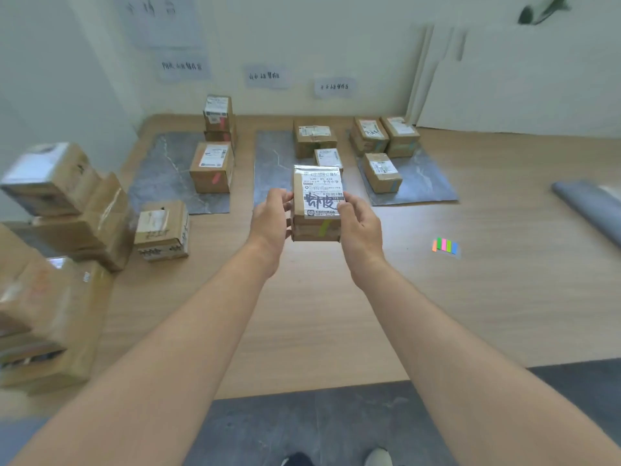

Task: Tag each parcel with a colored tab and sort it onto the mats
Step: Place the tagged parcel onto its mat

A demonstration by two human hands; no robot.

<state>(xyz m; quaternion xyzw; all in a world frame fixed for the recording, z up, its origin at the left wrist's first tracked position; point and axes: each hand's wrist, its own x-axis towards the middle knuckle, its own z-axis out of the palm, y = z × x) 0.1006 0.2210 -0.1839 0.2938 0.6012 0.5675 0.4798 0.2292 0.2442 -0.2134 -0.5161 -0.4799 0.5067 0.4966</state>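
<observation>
Head view, one frame.

Parcel in hand (317, 203): small brown carton, white shipping label on top with heavy black marker strokes across it. A green tab (325, 227) is stuck on the face towards the camera. The carton is clamped between both hands: left hand (270, 218) grips its left side with fingers curled round the edge, right hand (359, 223) grips its right side with the thumb on the label. Both arms are stretched forward. In view the carton sits over the near edge of the middle mat (272, 163).

Bench (336, 314): wood-grain top carrying three grey marbled mats side by side.
- Left mat (161, 183): a stack of cartons (218, 119) at the back and a single carton (211, 168) in front with a pink-orange tab on its near face.
- Middle mat: one larger carton (314, 137) and a small one (328, 158) just in front of it.
- Right mat (423, 186): two cartons at the back (369, 134) (400, 132) and one carton in front (383, 171); blue marks on their sides.

Pad of coloured tabs (444, 246) lies on the bench right of the hands, well apart from the mats.

Heap of other cartons (67, 210) at the left end of the bench, blurred. Rolled grey sheet (588, 206) at the right edge. Three paper signs (267, 76) on the wall above the mats; writing not legible
</observation>
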